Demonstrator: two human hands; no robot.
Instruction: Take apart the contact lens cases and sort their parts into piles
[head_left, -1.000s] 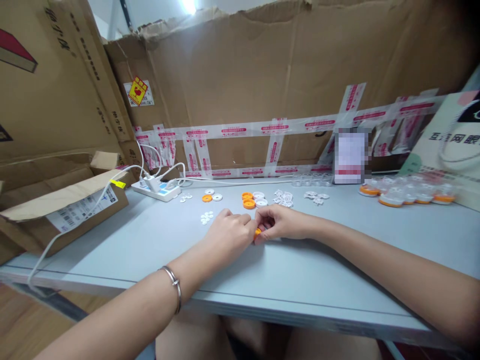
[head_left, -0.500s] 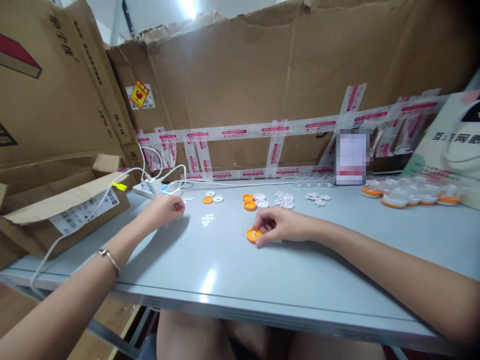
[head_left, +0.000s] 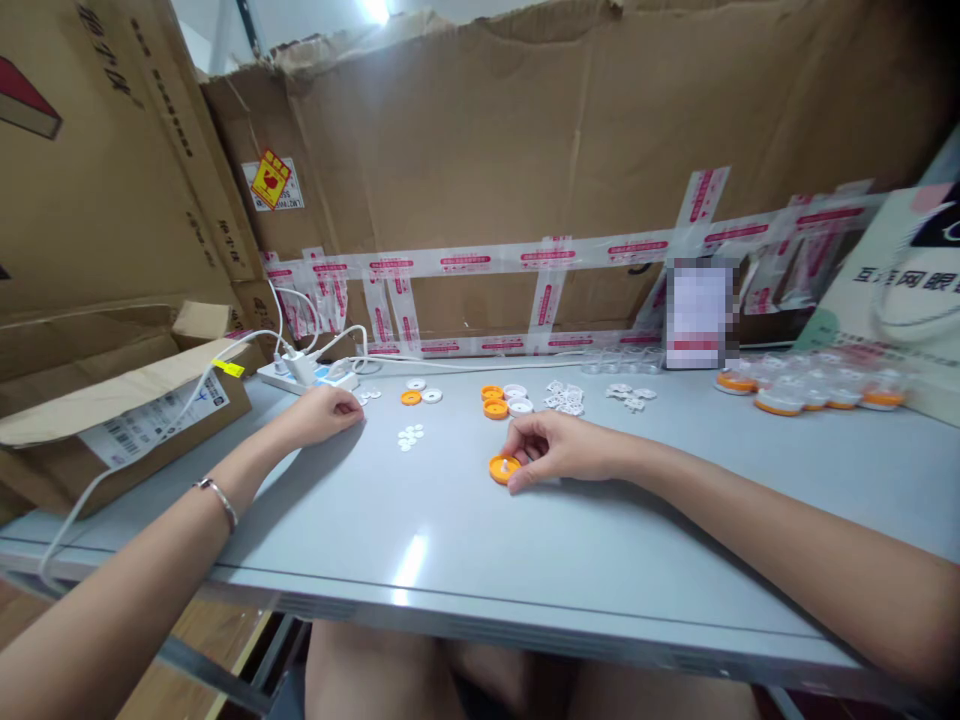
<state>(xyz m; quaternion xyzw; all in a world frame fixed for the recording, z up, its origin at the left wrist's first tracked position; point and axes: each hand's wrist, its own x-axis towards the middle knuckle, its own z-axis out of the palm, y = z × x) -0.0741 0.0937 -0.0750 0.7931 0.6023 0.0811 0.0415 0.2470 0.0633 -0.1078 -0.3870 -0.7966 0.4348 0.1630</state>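
Observation:
My right hand grips the rim of a round orange plastic base between thumb and fingers, at the table's middle. A small white peg stands up at the base's centre. Over by the power strip, my left hand is closed with its fingertips low, beside a few small white pieces; anything inside its fingers is hidden. Between the hands lies a group of small white discs. Behind them are an orange ring and two white rings.
Beyond my right hand sit orange cups, white cups and loose white pieces. Clear-topped round cases cluster at right. A power strip with cables and an open carton stand left. Cardboard walls the back.
The view has shifted slightly. My right hand still holds the orange base in nearly the same spot. My left hand stays by the small white pieces, its fingers slightly lower.

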